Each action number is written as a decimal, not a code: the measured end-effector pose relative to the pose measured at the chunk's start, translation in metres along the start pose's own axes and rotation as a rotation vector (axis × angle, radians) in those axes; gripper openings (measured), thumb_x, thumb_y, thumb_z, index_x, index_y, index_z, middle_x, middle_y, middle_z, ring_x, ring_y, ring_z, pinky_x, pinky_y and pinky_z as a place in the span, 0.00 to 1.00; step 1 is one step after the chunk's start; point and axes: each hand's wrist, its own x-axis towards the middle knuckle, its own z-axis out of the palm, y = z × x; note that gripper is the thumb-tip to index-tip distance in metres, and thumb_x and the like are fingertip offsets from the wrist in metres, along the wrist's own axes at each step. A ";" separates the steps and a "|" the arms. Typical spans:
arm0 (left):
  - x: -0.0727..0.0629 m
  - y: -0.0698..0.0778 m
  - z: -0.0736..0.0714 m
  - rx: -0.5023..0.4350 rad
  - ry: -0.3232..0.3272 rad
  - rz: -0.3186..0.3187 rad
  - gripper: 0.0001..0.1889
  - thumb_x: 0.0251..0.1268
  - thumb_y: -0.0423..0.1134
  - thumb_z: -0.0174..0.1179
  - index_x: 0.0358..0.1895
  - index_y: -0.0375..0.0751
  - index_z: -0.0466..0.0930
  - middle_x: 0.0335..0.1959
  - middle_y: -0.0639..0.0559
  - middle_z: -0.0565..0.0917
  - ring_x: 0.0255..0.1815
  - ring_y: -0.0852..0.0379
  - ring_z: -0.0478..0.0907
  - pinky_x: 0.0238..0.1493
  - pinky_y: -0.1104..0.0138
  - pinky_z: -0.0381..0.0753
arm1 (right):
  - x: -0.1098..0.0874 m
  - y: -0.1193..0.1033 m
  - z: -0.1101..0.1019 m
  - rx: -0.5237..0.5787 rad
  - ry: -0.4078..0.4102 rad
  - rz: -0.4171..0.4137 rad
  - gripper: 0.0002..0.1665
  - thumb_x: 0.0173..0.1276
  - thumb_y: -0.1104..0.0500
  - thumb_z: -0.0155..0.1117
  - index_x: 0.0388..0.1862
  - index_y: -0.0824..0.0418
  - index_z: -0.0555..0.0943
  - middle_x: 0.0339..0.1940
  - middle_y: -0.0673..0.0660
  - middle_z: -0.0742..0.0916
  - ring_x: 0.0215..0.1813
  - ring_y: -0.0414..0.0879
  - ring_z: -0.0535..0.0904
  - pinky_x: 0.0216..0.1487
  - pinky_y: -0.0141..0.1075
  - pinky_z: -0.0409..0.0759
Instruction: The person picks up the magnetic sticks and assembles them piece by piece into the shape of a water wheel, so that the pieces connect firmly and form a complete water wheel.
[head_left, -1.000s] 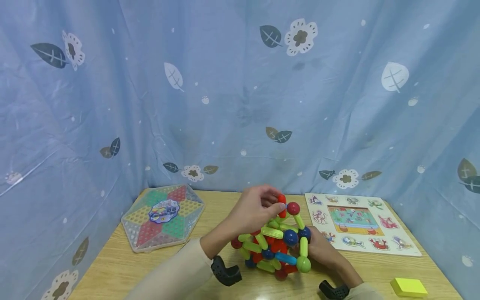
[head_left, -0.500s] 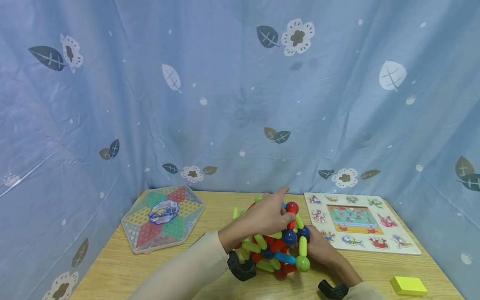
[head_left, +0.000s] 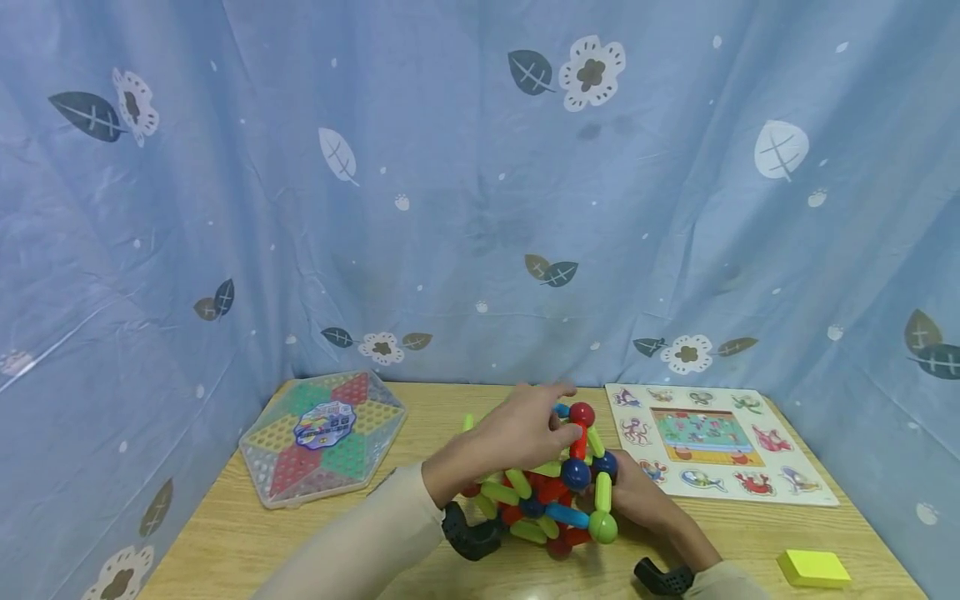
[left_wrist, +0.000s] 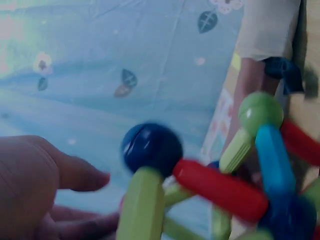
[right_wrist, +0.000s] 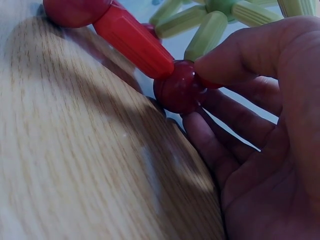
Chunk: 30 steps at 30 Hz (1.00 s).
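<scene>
A magnetic ball-and-rod structure (head_left: 567, 515) of green, red and blue rods joined by coloured balls sits on the table. Over its upper part is my left hand (head_left: 521, 429), index finger stretched out and thumb beside a red rod (head_left: 578, 443). That rod joins a red ball (head_left: 582, 414) to a blue ball (head_left: 576, 475). In the left wrist view a gap separates the thumb (left_wrist: 82, 172) from another blue ball (left_wrist: 152, 149). My right hand (right_wrist: 265, 110) pinches a dark red ball (right_wrist: 177, 89) low on the structure between thumb and fingers, close above the wood.
A hexagonal checkers board (head_left: 322, 433) in clear plastic lies at the left of the table. On the right are a sea-animal puzzle board (head_left: 720, 492) and a yellow block (head_left: 813, 568). A blue patterned curtain (head_left: 450, 208) hangs behind and at both sides.
The red rod that my left hand held upright now stands between the red and blue balls. The left hand has let go of it and shifted slightly left; the right hand keeps its place.
</scene>
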 end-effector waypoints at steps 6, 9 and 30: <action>-0.019 -0.045 -0.035 -0.254 0.116 0.154 0.16 0.82 0.40 0.62 0.66 0.44 0.87 0.43 0.47 0.94 0.40 0.50 0.90 0.43 0.56 0.89 | 0.001 -0.002 0.003 -0.040 0.015 -0.002 0.12 0.69 0.71 0.71 0.49 0.62 0.84 0.39 0.44 0.87 0.42 0.41 0.82 0.51 0.33 0.81; -0.025 -0.079 -0.048 -0.400 0.156 0.217 0.15 0.83 0.39 0.61 0.65 0.42 0.87 0.51 0.38 0.93 0.48 0.42 0.91 0.52 0.51 0.91 | 0.002 -0.002 0.003 -0.051 0.015 0.003 0.10 0.70 0.70 0.70 0.48 0.63 0.83 0.38 0.46 0.87 0.42 0.40 0.81 0.50 0.33 0.80; 0.013 -0.237 0.012 0.251 0.224 0.259 0.10 0.70 0.26 0.67 0.49 0.39 0.93 0.51 0.43 0.93 0.57 0.43 0.89 0.65 0.46 0.85 | 0.001 -0.001 0.002 -0.070 0.006 -0.014 0.07 0.72 0.68 0.71 0.47 0.60 0.87 0.36 0.50 0.90 0.39 0.39 0.83 0.48 0.33 0.83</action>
